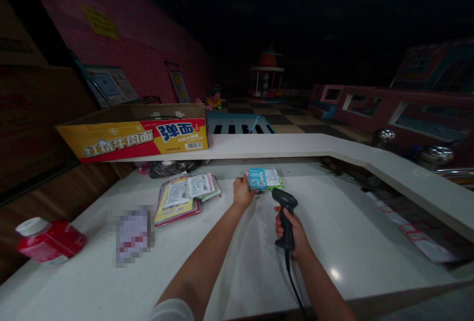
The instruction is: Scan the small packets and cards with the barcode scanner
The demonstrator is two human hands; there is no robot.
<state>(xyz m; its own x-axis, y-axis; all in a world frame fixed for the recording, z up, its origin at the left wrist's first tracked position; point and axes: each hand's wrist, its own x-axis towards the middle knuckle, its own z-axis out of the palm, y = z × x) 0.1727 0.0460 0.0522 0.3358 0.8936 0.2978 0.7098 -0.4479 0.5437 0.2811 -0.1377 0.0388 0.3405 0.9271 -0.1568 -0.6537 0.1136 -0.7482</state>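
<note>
My right hand is wrapped round the grip of a black barcode scanner, whose cord runs down toward the counter's near edge. The scanner head is just short of a few flat packets, blue, white and green, lying on the white counter. At the left edge of these packets, my left hand is closed, pinching them between thumb and fingers. Farther left lies a pile of flat packets, with yellow, red and pale ones overlapping. The printing on the packets is too small to read.
A yellow and red carton stands on the raised white ledge behind the counter. A dark plastic bag sits beneath it. At left are a red bottle with a white cap and a blurred-out item. Papers lie at right.
</note>
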